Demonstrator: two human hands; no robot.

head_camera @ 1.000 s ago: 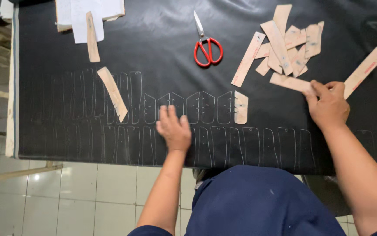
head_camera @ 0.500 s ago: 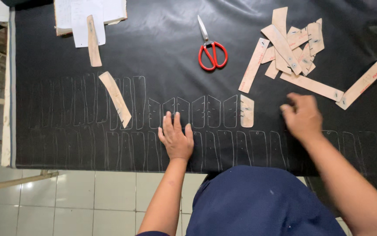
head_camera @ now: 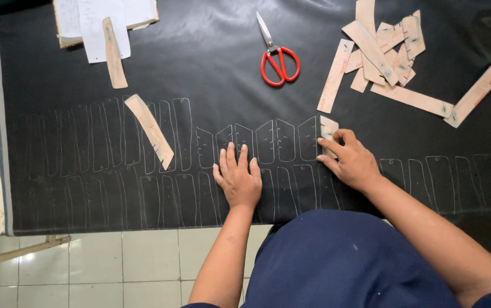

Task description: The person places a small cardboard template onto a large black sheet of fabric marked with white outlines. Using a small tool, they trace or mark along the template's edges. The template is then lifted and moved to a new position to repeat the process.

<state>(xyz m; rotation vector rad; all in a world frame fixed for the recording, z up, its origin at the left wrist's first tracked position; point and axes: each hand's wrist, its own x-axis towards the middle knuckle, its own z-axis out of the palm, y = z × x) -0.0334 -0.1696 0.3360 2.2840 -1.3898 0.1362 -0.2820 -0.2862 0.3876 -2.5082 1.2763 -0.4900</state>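
Observation:
My left hand (head_camera: 237, 178) lies flat, fingers spread, on a black sheet (head_camera: 200, 68) covered with rows of chalk-drawn outlines (head_camera: 160, 165). My right hand (head_camera: 352, 161) rests to the right of it, its fingertips on a small tan cardboard template (head_camera: 327, 129) lying on the sheet at the end of the upper row of outlines. Whether the fingers grip the template or just press on it I cannot tell.
Red-handled scissors (head_camera: 276, 54) lie at the top centre. A heap of tan cardboard templates (head_camera: 388, 57) sits top right. A long template (head_camera: 149, 130) lies on the outlines at left; another (head_camera: 113, 52) rests against papers (head_camera: 94, 20) top left. Tiled floor (head_camera: 114, 268) shows below.
My right hand left the template heap at the right and came down-left to the small template by the upper row. My left hand stayed flat on the sheet.

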